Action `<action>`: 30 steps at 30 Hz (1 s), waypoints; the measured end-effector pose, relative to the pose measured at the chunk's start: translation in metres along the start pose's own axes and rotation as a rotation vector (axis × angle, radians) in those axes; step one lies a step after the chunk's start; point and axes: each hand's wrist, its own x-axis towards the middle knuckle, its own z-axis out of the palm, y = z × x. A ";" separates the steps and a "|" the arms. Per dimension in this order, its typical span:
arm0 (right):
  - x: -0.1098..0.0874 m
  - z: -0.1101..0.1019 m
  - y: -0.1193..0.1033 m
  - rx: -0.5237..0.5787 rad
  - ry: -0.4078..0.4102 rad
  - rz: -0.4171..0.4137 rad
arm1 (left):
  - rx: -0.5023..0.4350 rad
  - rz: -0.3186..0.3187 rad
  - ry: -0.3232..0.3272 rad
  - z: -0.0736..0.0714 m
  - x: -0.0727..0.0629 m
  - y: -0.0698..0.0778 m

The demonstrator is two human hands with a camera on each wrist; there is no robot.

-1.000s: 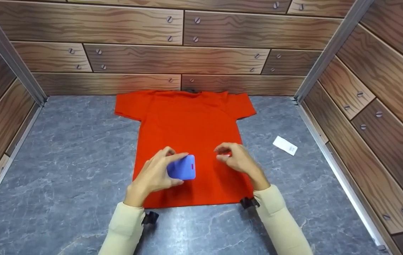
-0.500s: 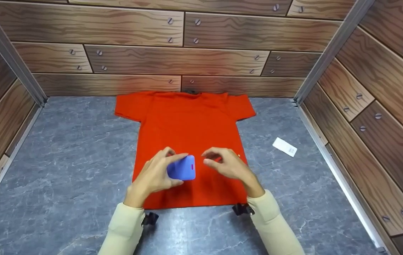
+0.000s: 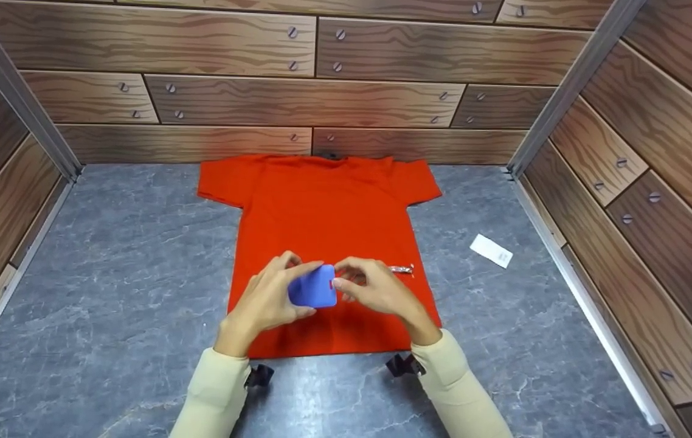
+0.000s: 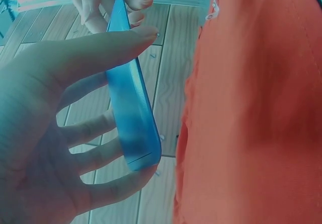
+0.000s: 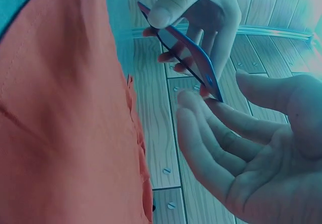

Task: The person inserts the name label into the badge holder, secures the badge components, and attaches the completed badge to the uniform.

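Note:
My left hand (image 3: 261, 299) grips a flat blue badge holder (image 3: 312, 289) by its edges, thumb on one side and fingers on the other. The holder has rounded corners and a small slot at its right end, with red showing through. In the left wrist view the holder (image 4: 128, 103) is seen edge-on. My right hand (image 3: 376, 291) is at that slotted end, its thumb tip over the slot in the head view. The right wrist view shows its fingers (image 5: 201, 153) loosely bent, fingertips close to the holder's end and the thumb apart. Beneath both hands lies a red T-shirt (image 3: 321, 207).
A small silvery strap-like piece (image 3: 402, 269) lies on the shirt just beyond my right hand. To the right of the shirt a white card (image 3: 491, 250) rests on the grey marbled table (image 3: 127, 255). Wood-patterned walls (image 3: 230, 100) enclose the back and sides.
My right hand has moved left from the shirt's right side to the holder's slotted end, uncovering the silvery piece. The left hand keeps its grip on the badge holder in place.

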 end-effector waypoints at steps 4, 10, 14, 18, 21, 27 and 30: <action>0.001 0.003 0.001 0.019 0.021 0.015 | 0.002 0.015 -0.001 0.001 0.000 0.001; 0.002 0.006 0.002 0.009 0.033 0.016 | 0.005 0.040 0.003 0.002 0.000 0.002; 0.002 0.008 0.003 0.017 0.046 0.031 | 0.008 0.046 0.004 0.003 0.001 0.003; 0.003 0.010 0.005 0.024 0.044 0.038 | 0.019 0.053 0.008 0.002 0.001 0.004; 0.003 0.010 0.005 0.024 0.044 0.040 | 0.024 0.054 0.011 0.002 0.001 0.004; 0.002 0.010 0.005 0.024 0.039 0.043 | 0.028 0.055 0.000 0.003 0.001 0.004; 0.003 0.010 0.004 0.028 0.041 0.037 | 0.028 0.053 0.003 0.003 0.000 0.005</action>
